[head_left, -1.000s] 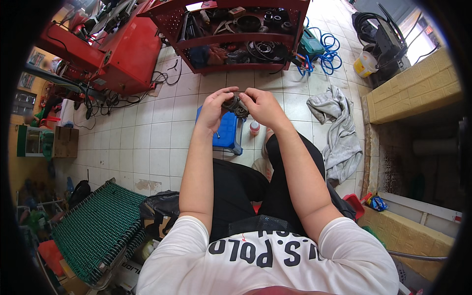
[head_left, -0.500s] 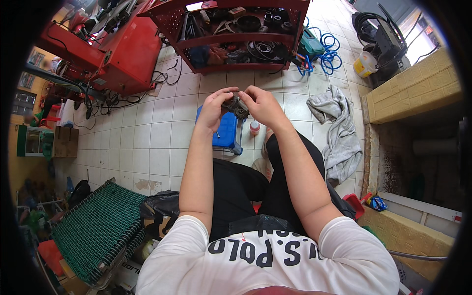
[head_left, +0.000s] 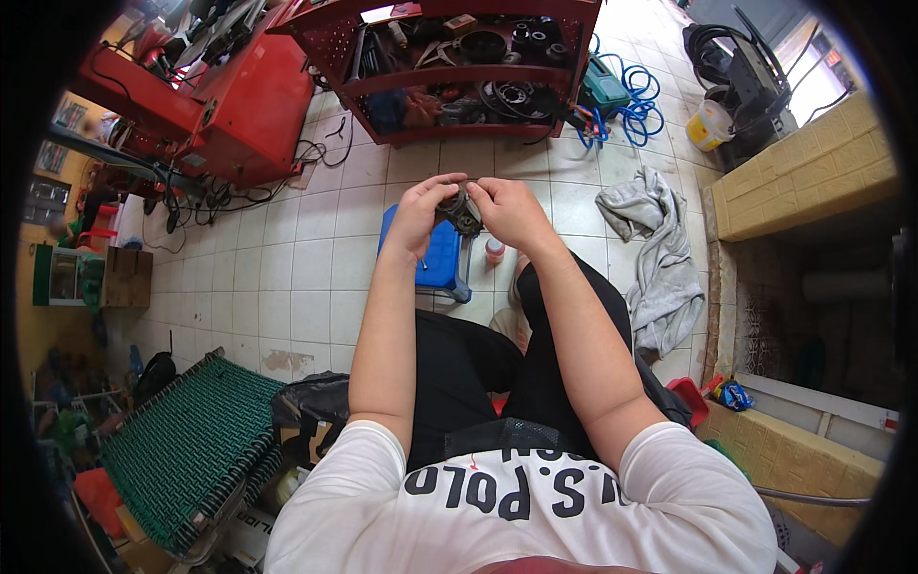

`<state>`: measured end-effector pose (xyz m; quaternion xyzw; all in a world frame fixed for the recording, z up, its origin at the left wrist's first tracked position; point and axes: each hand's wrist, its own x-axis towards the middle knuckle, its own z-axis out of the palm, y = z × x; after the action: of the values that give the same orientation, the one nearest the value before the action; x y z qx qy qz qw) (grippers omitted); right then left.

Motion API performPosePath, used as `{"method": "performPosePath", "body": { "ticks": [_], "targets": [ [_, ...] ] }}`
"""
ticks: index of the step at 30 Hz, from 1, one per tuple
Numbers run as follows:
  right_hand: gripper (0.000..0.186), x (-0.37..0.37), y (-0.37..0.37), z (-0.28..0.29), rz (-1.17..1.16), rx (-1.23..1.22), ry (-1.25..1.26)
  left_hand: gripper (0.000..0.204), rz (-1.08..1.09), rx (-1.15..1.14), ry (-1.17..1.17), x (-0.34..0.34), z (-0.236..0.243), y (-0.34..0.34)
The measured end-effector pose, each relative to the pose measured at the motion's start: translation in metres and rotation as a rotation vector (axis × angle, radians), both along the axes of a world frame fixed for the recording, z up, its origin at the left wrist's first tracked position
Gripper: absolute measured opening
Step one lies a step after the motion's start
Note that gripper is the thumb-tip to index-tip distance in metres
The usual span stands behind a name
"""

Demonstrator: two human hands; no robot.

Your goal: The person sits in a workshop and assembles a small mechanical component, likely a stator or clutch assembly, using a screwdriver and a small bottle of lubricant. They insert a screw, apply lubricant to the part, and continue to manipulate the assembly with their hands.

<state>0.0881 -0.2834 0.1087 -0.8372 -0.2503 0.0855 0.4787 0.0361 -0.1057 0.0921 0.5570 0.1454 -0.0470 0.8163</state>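
Both my hands grip a small dark, greasy metal part (head_left: 463, 212) with an uneven outline; its exact kind is too small to make out. My left hand (head_left: 419, 212) is closed on its left side, fingers over the top. From the right, my right hand (head_left: 509, 209) pinches it with thumb and fingers. Below and partly behind it stands a blue plastic stool (head_left: 442, 263), with a small metal tool lying on top near my left wrist. A small bottle with pinkish contents (head_left: 494, 251) stands on the floor just right of the stool.
A red tool cart (head_left: 449, 72) with loaded shelves stands ahead, beside a red machine (head_left: 244, 115) with trailing cables. Coiled blue hose (head_left: 643, 100) and a crumpled grey cloth (head_left: 655, 258) lie to the right. A green woven folding seat (head_left: 186, 445) is at lower left.
The metal part has been turned and tilted slightly between my hands. My right hand has shifted a little lower, its fingers bent closer over the part.
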Motion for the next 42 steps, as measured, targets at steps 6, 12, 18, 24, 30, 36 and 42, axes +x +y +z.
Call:
{"method": "performPosePath", "body": {
  "ticks": [6, 12, 18, 24, 30, 36, 42],
  "targets": [
    [0.042, 0.001, 0.001, -0.002, -0.021, -0.005, 0.067, 0.032, -0.007, 0.004, -0.007, 0.001, -0.002, -0.002],
    [0.044, 0.005, -0.001, -0.003, -0.026, -0.055, 0.169, 0.029, -0.006, -0.006, -0.005, 0.0, 0.001, -0.006],
    [0.04, 0.003, -0.002, 0.001, -0.013, -0.006, 0.134, 0.034, 0.027, -0.036, 0.014, 0.002, -0.003, 0.001],
    [0.037, 0.002, -0.001, -0.003, -0.013, 0.034, 0.112, 0.033, 0.022, -0.023, -0.003, 0.003, -0.004, -0.001],
    [0.032, -0.001, -0.002, 0.006, 0.009, 0.032, 0.148, 0.033, 0.022, -0.039, 0.007, 0.002, -0.003, 0.002],
    [0.029, -0.001, 0.0, 0.002, 0.014, 0.043, 0.066, 0.031, 0.031, -0.027, 0.007, 0.001, -0.003, 0.0],
    [0.03, -0.001, 0.0, 0.002, 0.008, 0.018, 0.047, 0.033, 0.019, -0.013, 0.004, 0.001, -0.002, 0.0]
  ]
}}
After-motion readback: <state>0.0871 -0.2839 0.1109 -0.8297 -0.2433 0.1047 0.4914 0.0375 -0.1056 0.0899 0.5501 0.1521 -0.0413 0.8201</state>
